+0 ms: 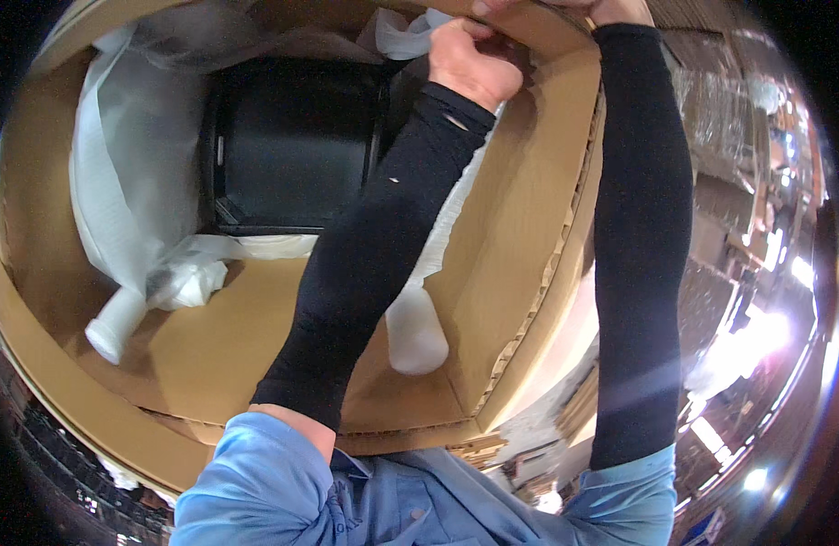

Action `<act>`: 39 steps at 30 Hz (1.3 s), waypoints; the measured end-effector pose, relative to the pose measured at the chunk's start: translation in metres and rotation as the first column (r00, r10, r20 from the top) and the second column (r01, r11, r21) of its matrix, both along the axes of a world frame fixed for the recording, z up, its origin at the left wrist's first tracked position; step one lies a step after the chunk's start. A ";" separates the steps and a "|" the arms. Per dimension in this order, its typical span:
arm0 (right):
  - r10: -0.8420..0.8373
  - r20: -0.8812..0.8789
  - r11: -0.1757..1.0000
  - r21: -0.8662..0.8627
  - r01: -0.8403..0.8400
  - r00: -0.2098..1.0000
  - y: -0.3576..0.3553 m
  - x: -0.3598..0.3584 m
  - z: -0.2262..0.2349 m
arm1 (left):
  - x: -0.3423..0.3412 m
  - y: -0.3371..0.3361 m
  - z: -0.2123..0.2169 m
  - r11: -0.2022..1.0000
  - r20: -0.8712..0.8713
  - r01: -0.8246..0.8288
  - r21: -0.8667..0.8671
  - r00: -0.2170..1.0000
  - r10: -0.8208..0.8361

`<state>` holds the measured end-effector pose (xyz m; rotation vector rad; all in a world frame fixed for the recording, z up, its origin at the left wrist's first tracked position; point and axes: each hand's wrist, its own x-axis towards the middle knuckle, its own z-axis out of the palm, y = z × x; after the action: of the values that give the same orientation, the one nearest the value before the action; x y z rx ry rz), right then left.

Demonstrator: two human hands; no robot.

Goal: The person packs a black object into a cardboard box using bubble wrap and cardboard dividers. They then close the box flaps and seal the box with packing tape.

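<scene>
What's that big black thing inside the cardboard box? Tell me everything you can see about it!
The black thing is a flat, squarish panel with rounded corners and a raised rim, dark and smooth like plastic or metal. It lies deep in the big cardboard box, partly wrapped in thin white foam sheet that covers its left and lower edges. The person's left forearm crosses in front of its right side. What it is exactly cannot be told.

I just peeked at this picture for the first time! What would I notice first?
You'd first spot two long arms in black sleeves reaching up across the middle, into a big cardboard box. The left hand grips white foam wrap at the box's far edge, and the right hand is at the top rim, mostly out of view. Deeper inside, on the left, sits a black boxy thing with white wrapping around it.
</scene>
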<state>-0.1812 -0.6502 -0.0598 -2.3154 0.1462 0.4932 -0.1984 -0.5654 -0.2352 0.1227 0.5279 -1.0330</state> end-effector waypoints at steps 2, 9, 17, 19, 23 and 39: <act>0.013 0.040 0.999 -0.036 -0.012 0.999 -0.011 0.004 -0.020 | 0.006 0.003 -0.020 0.985 0.232 0.043 0.169 0.969 -0.082; 0.052 0.174 0.977 -0.214 -0.014 0.983 -0.022 0.000 -0.032 | 0.035 0.010 -0.061 0.993 0.001 0.051 -0.111 0.999 -0.051; 0.110 0.354 0.846 -0.524 0.100 0.929 -0.014 -0.005 -0.067 | -0.004 0.023 -0.030 0.990 0.253 -0.131 0.054 0.961 0.114; 0.145 0.365 0.844 -0.531 0.078 0.920 -0.014 -0.003 -0.069 | -0.019 0.008 -0.032 0.953 0.514 -0.303 0.019 0.820 0.251; 0.132 0.283 0.775 -0.627 0.080 0.950 -0.005 -0.007 -0.059 | -0.043 0.006 -0.009 0.701 0.921 -0.658 0.276 0.389 0.003; 0.437 0.571 0.669 -0.723 0.173 0.695 0.124 0.071 -0.078 | -0.048 0.005 -0.051 -0.103 0.572 -0.795 0.597 0.512 -0.641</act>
<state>-0.1105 -0.5266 -0.1377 -3.1615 -0.2946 -0.5783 -0.2468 -0.5606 -0.2863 2.0739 0.1770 0.1396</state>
